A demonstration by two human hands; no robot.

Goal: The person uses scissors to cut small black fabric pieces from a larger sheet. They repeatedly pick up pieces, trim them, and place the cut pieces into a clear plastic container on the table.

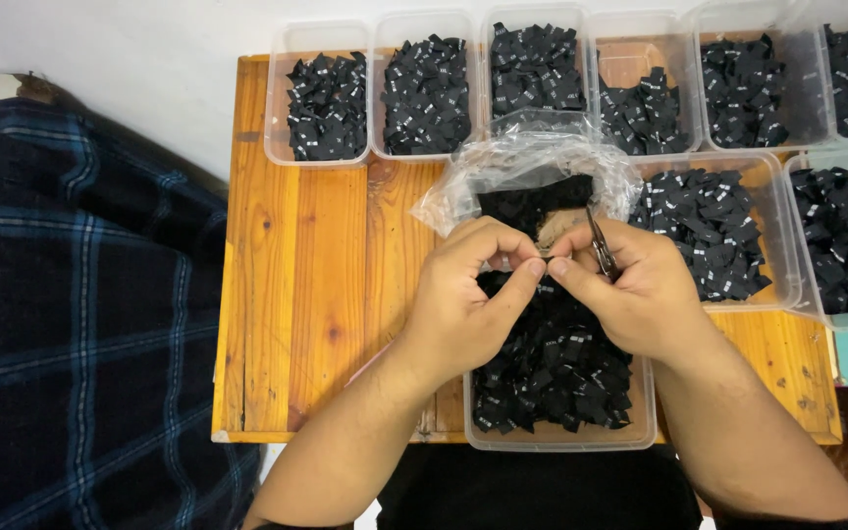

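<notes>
My left hand [468, 294] and my right hand [630, 290] meet fingertip to fingertip over a clear plastic tub [646, 432] full of small black fabric labels [556, 378]. Both pinch a thin strip or thread between thumbs and forefingers; it is too small to make out clearly. My right hand also holds small metal snips [599, 243], their blades pointing up and away. Just behind the hands lies a crumpled clear plastic bag [527, 162] with more black fabric pieces inside.
Several clear tubs of black labels [326, 108] line the back edge of the wooden table [296, 265], and two more tubs [772, 236] stand at the right. A dark blue plaid cloth [71, 314] lies left of the table. A white wall is behind.
</notes>
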